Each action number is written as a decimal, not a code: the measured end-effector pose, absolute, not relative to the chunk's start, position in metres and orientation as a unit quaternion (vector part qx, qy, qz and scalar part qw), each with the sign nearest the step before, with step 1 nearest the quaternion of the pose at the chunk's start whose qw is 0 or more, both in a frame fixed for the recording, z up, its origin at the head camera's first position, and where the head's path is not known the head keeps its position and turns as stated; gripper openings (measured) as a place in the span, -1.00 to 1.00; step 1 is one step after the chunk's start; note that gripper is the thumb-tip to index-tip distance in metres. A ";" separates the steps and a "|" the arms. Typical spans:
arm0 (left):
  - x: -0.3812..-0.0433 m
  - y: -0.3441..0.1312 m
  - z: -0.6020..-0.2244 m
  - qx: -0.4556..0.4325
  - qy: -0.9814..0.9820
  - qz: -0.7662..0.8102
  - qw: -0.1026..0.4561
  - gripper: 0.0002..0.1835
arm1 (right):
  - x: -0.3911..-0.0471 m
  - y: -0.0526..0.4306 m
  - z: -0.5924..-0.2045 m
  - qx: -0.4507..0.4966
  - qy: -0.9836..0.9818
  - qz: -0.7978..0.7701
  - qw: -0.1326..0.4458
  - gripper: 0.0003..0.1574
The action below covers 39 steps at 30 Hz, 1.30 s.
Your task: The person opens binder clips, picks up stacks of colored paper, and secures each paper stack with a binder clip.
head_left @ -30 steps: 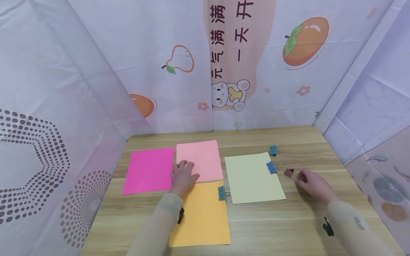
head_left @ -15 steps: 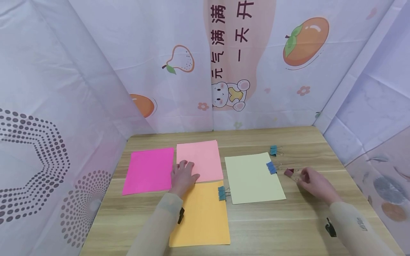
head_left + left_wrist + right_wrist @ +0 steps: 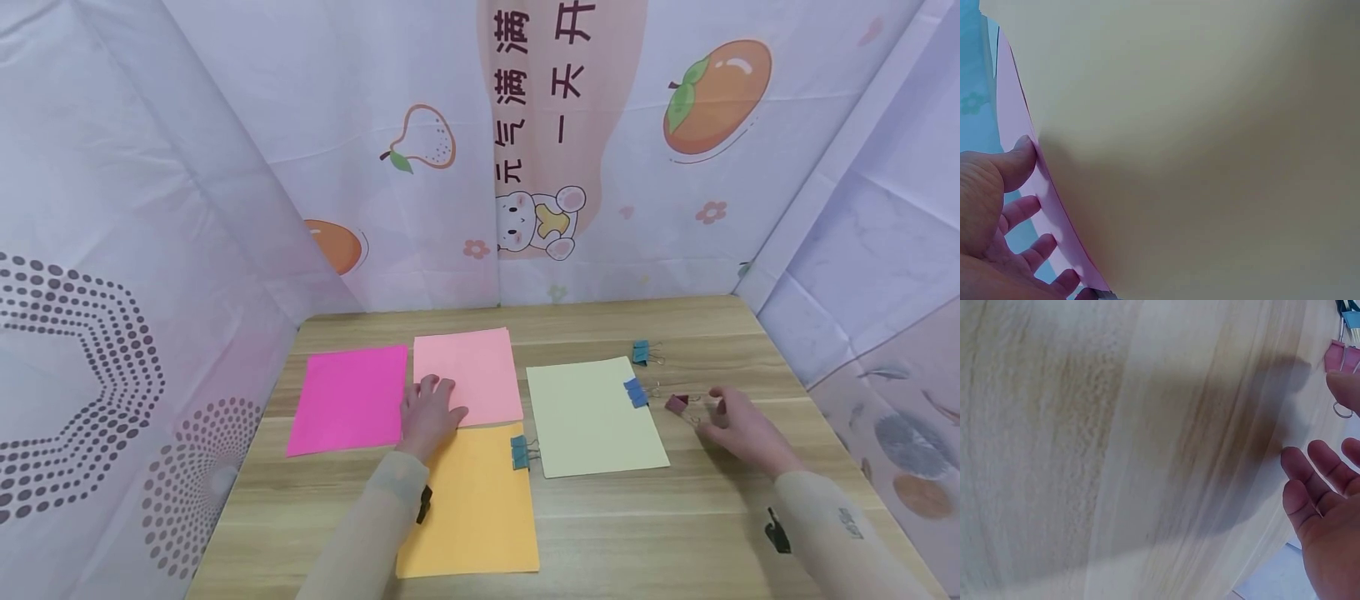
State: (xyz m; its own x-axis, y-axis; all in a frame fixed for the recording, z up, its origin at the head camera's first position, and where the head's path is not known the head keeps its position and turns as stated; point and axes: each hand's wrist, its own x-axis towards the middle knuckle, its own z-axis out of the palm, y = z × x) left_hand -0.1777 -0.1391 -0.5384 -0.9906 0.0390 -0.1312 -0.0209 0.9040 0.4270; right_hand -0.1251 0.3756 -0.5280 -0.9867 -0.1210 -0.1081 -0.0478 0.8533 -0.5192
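My left hand (image 3: 430, 417) rests with spread fingers on the lower left of the light pink paper (image 3: 480, 371). In the left wrist view its fingertips touch the pink sheet (image 3: 1063, 228). On the wooden table at the right lies a maroon binder clip (image 3: 677, 404), its wire handles toward my right hand (image 3: 747, 429). Thumb and index finger of that hand stand apart beside the handles, holding nothing. The right wrist view shows the same clip (image 3: 1337, 357) by the thumb. A blue binder clip (image 3: 636, 392) sits at the pale yellow paper's (image 3: 592, 425) right edge.
A teal binder clip (image 3: 641, 352) lies farther back on the table (image 3: 630, 533). Another teal clip (image 3: 520, 452) is at the right edge of the orange paper (image 3: 476, 517). Magenta paper (image 3: 348, 400) lies at the left. A printed curtain (image 3: 450, 275) stands behind the table.
My right thumb and index finger have parted and come off the maroon clip's handles; that hand has shifted slightly right. The left hand has stayed in place.
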 end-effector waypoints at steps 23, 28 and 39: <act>-0.179 -0.139 -0.539 0.003 0.973 0.216 0.077 -0.45 | -0.129 0.371 -0.529 -0.072 0.962 -0.252 0.080 -0.03; -0.179 -0.139 -0.539 0.004 0.973 0.217 0.076 -0.44 | -0.130 0.370 -0.530 -0.070 0.963 -0.247 0.083 -0.12; -0.180 -0.140 -0.541 0.002 0.972 0.220 0.079 -0.45 | -0.130 0.368 -0.529 -0.068 0.965 -0.241 0.077 -0.24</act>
